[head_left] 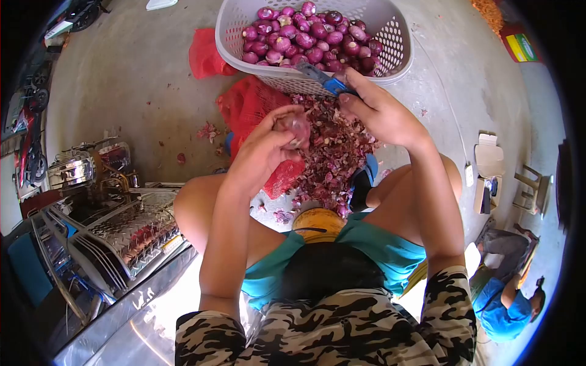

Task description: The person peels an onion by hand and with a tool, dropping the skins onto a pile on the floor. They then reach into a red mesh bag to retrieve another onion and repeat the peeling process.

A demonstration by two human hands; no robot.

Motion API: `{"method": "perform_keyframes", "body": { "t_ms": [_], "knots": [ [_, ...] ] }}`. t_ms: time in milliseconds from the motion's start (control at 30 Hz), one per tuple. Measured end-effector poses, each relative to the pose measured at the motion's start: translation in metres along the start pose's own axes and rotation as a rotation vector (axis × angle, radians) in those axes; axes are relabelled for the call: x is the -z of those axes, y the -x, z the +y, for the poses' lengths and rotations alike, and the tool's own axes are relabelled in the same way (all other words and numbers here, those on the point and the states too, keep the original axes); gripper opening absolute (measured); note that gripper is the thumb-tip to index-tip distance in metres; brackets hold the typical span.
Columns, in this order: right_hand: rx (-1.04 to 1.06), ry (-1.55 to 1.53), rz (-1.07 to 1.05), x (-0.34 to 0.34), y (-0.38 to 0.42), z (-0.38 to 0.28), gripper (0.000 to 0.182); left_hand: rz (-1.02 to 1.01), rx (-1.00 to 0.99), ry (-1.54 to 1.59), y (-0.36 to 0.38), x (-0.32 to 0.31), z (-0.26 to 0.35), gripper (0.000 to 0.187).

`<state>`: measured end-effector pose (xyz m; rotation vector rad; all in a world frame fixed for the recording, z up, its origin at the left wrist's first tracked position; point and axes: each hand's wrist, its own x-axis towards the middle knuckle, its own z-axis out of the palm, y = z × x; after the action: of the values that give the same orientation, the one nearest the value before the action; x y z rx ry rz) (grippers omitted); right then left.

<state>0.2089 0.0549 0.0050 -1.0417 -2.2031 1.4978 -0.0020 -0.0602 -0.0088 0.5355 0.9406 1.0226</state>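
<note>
My left hand (268, 143) is closed around a red onion (295, 129), its skin dull and partly hidden by my fingers. In my right hand (384, 110) is a utility knife (334, 84) with a blue handle, its grey end pointing up and left toward the basket. The knife and the onion are apart. Beyond my hands stands a grey perforated plastic basket (400, 67) holding many shiny purple onions (317, 30). Below my hands, a heap of dry onion skins (332, 152) covers the floor between my feet.
Red mesh sacks (244, 100) lie left of the skins. A yellow round object (320, 224) sits between my thighs. Metal racks (140, 226) stand at left. On the right are an open cardboard box (488, 174), a small stool (532, 192) and a person in blue (506, 308).
</note>
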Motion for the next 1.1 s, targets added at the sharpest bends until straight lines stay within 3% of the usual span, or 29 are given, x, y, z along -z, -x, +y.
{"method": "perform_keyframes", "body": {
  "t_ms": [167,300,333,500,600,800,1100],
  "knots": [
    [0.018,-0.071,0.056,0.004,0.015,-0.027,0.034,-0.218,0.021,0.101,-0.011,-0.005,0.018,0.051],
    [0.043,-0.209,0.191,-0.003,0.015,-0.006,0.043,-0.208,0.048,0.160,-0.039,-0.016,0.024,0.042],
    [0.187,0.116,0.286,-0.004,0.010,0.007,0.048,-0.204,0.029,0.146,-0.047,-0.017,0.024,0.040],
    [0.069,0.129,0.249,0.016,-0.005,0.016,0.046,-0.287,-0.039,0.182,-0.070,-0.020,0.018,0.033],
    [0.026,0.047,0.250,0.021,-0.016,0.019,0.047,-0.240,-0.109,0.233,-0.080,-0.023,0.018,0.039],
    [0.042,0.278,0.273,0.027,-0.022,0.014,0.046,-0.218,-0.123,0.209,-0.087,-0.018,0.019,0.042],
    [0.045,0.049,0.342,0.024,-0.001,0.024,0.043,-0.276,-0.149,0.246,-0.085,-0.038,0.009,0.037]
  ]
}}
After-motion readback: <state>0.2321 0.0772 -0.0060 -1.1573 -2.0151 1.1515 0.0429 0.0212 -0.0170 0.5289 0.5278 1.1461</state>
